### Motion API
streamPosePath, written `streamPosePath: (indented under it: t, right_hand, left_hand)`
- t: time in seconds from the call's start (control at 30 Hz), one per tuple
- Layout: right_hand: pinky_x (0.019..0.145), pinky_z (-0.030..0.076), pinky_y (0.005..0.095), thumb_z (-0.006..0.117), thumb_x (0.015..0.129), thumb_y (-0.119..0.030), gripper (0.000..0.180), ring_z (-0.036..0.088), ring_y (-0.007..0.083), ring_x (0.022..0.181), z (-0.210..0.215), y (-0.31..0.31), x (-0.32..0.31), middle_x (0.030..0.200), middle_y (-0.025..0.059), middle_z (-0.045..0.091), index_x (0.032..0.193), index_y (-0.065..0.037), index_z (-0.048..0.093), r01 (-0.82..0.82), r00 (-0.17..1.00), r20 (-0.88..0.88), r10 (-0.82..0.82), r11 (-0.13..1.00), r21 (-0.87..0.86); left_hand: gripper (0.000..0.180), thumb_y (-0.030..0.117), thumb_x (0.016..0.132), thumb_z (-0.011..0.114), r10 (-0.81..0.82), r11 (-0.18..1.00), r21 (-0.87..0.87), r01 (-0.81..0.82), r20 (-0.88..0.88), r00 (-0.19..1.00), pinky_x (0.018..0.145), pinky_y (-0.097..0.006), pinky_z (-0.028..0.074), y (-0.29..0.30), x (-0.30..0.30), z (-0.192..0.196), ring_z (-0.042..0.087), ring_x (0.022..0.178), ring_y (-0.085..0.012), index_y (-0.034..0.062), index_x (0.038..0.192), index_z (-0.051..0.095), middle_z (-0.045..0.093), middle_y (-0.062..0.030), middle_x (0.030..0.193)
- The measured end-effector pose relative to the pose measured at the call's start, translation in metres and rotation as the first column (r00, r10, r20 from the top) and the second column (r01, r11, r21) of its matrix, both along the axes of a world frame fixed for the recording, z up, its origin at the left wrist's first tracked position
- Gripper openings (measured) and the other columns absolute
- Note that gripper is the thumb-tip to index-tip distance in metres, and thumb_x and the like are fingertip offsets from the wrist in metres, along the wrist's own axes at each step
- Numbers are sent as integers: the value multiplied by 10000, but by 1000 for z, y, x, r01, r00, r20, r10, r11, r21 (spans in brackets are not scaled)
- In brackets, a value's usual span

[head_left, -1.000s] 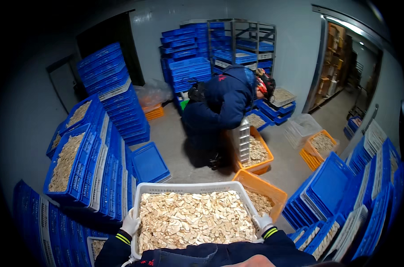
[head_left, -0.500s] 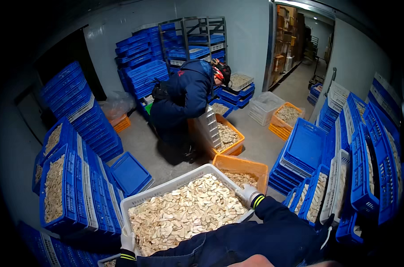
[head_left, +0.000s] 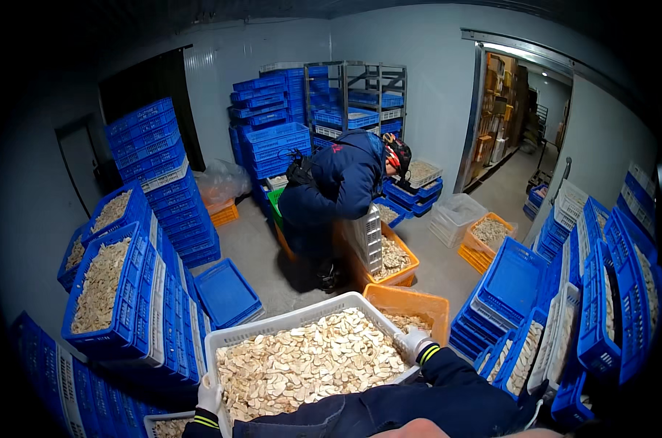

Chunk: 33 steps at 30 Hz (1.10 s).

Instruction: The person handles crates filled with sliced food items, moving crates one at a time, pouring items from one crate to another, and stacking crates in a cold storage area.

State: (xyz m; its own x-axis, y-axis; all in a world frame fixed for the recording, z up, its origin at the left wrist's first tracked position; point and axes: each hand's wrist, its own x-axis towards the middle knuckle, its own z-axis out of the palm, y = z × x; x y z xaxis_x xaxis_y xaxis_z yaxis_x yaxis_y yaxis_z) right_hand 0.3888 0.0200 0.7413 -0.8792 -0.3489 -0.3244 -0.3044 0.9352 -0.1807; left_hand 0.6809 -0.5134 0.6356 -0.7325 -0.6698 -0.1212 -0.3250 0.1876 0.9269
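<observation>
I hold a white plastic tray (head_left: 283, 321) at its two sides, in front of my body. It is filled with pale dried slices (head_left: 309, 358) that look like mushroom. My gloved left hand (head_left: 210, 394) grips the tray's left side, and my gloved right hand (head_left: 412, 342) is closed on the right rim. Just beyond the right corner stands an orange crate (head_left: 427, 306) with a plastic liner and more slices inside. Below the tray, at the lower left, another white tray (head_left: 156, 422) of slices shows in part.
A co-worker (head_left: 338, 175) bends over a second orange crate (head_left: 409, 274), tipping a white tray (head_left: 372, 237) above it. Stacked blue trays (head_left: 126, 292) flank me on the left, and more blue trays (head_left: 597, 321) on the right. A metal rack (head_left: 343, 95) and an open doorway (head_left: 480, 117) lie at the back.
The view has shifted, so the room sits lower and further right in the picture. My hands keep their hold on the tray. The co-worker remains bent over the orange crate with the tipped tray.
</observation>
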Motion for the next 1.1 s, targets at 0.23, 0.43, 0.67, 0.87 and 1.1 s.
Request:
streamPosePath:
  t: [0.23, 0.43, 0.67, 0.87, 1.1]
  right_hand:
    - [905, 463, 412, 565, 854, -472, 555, 577, 386, 1076, 0, -10, -19, 1120, 265, 611, 1137, 5, 593, 111, 988, 110, -105, 993, -48]
    - [842, 499, 448, 544, 871, -403, 409, 610, 396, 995, -7, 12, -26, 1102, 243, 592, 1206, -170, 578, -199, 976, 111, 189, 975, 96]
    - [722, 499, 450, 523, 889, -404, 411, 647, 328, 876, -113, 64, -57, 992, 215, 659, 1092, -64, 635, 72, 986, 158, -57, 994, -86]
    - [836, 479, 431, 603, 823, -310, 381, 600, 390, 1002, -166, 121, -63, 1054, 230, 616, 1163, -139, 608, -39, 987, 154, 47, 998, -53]
    - [904, 462, 436, 505, 853, -569, 629, 578, 384, 1094, -134, 111, -61, 1143, 258, 611, 1161, -30, 608, -74, 977, 189, 94, 991, -113]
  left_hand:
    - [520, 121, 711, 660, 78, 996, -43, -75, 71, 994, 852, -336, 480, -27, 18, -65, 633, 981, -290, -77, 1169, 515, 639, -209, 1020]
    - [304, 251, 950, 492, -170, 726, -610, 317, 287, 943, 714, -376, 476, 31, -30, 17, 605, 815, -314, 22, 1129, 581, 643, -170, 902]
    - [333, 206, 934, 476, -172, 983, -79, 164, -95, 981, 698, -382, 498, 52, -23, -13, 609, 765, -289, 21, 1204, 537, 629, -163, 897]
    - [234, 129, 868, 535, -179, 946, -210, 249, 300, 937, 611, -352, 494, 89, -38, 33, 603, 689, -248, -4, 1058, 570, 627, -137, 839]
    - [289, 136, 867, 567, -206, 964, -114, 242, 258, 944, 624, -338, 504, 103, -22, 52, 613, 726, -228, 2, 1123, 560, 637, -133, 873]
